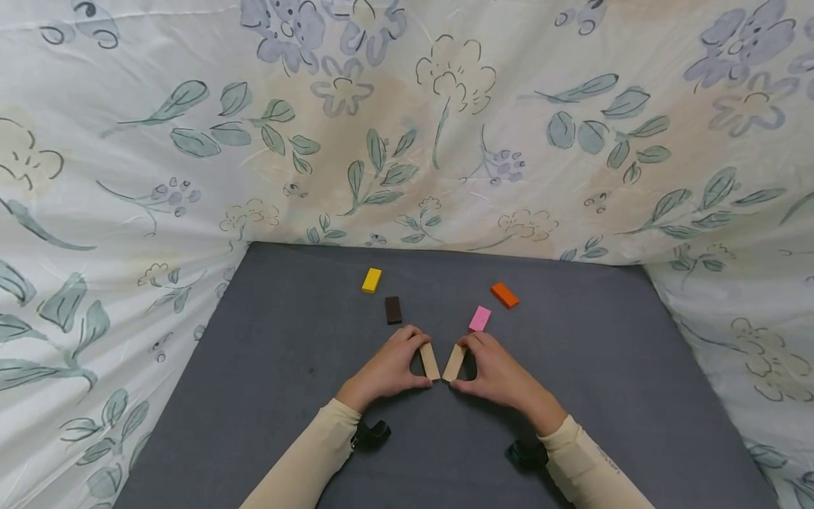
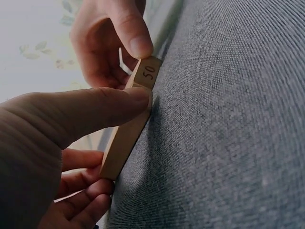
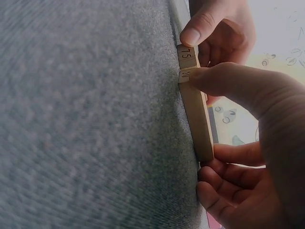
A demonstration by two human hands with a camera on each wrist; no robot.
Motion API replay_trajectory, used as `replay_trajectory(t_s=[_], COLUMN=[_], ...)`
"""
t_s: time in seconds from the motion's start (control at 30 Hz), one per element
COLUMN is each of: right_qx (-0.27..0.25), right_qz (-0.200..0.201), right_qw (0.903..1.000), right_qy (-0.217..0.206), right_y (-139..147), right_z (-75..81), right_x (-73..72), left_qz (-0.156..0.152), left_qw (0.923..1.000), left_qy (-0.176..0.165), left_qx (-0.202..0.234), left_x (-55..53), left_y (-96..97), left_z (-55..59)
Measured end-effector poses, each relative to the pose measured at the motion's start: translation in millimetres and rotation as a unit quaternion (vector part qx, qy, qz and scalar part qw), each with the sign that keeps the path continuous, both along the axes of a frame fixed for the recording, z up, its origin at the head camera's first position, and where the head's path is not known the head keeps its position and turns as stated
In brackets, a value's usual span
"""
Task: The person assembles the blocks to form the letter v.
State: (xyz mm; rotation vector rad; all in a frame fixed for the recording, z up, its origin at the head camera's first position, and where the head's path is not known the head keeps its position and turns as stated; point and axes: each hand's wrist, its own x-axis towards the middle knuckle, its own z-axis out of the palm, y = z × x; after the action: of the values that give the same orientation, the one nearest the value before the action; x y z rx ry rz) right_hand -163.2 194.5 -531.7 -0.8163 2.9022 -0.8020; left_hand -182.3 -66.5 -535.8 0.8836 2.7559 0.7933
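My left hand [image 1: 396, 360] pinches a plain wooden block [image 1: 429, 361] lengthwise, thumb at its near end and fingers at the far end. A second wooden block [image 1: 453, 363] is held the same way by my right hand [image 1: 499, 371]. Both blocks lie on the grey cloth, tilted toward each other so their near ends almost meet. In the left wrist view, the end of the right-hand block [image 2: 148, 72] carries the number 50. The left-hand block [image 3: 187, 56] shows 75 on its end in the right wrist view.
Beyond the hands lie a dark brown block [image 1: 393, 310], a yellow block [image 1: 372, 280], a pink block [image 1: 480, 319] and an orange block [image 1: 505, 295]. The pink one is close to my right fingers. A floral curtain [image 1: 381, 141] hangs behind the grey cloth surface [image 1: 267, 353].
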Motion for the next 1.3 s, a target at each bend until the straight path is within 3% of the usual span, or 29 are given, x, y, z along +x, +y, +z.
replay_trajectory(t_s=[0.67, 0.8, 0.9, 1.0, 1.07, 1.17, 1.3], right_qx=[-0.002, -0.015, -0.025, -0.030, -0.031, -0.038, -0.040], right_qz=[-0.008, -0.002, 0.003, 0.007, 0.008, 0.008, 0.009], right_qw=[0.9998, 0.9997, 0.9995, 0.9992, 0.9992, 0.9990, 0.9989], right_qy=[-0.017, -0.019, -0.022, -0.024, -0.023, -0.020, -0.024], right_y=[1, 4, 7, 11, 13, 14, 14], right_z=[-1.9, -2.7, -3.1, -4.1, -4.5, -4.7, -5.3], right_x=[-1.8, 0.1, 1.7, 2.6, 2.7, 1.8, 2.0], left_qz=[-0.001, -0.023, -0.066, -0.118, -0.145, -0.159, -0.154], left_qw=[1.0000, 0.9990, 0.9920, 0.9767, 0.9673, 0.9600, 0.9579], left_qy=[-0.004, 0.033, 0.095, 0.155, 0.177, 0.190, 0.188], left_qx=[-0.006, -0.018, -0.050, -0.090, -0.110, -0.130, -0.152], left_x=[2.4, 10.7, 22.4, 37.4, 46.5, 55.7, 60.3], left_y=[0.0, -2.9, -2.3, 2.5, 7.1, 13.1, 15.9], left_z=[5.7, 10.7, 17.4, 22.5, 23.0, 20.9, 14.8])
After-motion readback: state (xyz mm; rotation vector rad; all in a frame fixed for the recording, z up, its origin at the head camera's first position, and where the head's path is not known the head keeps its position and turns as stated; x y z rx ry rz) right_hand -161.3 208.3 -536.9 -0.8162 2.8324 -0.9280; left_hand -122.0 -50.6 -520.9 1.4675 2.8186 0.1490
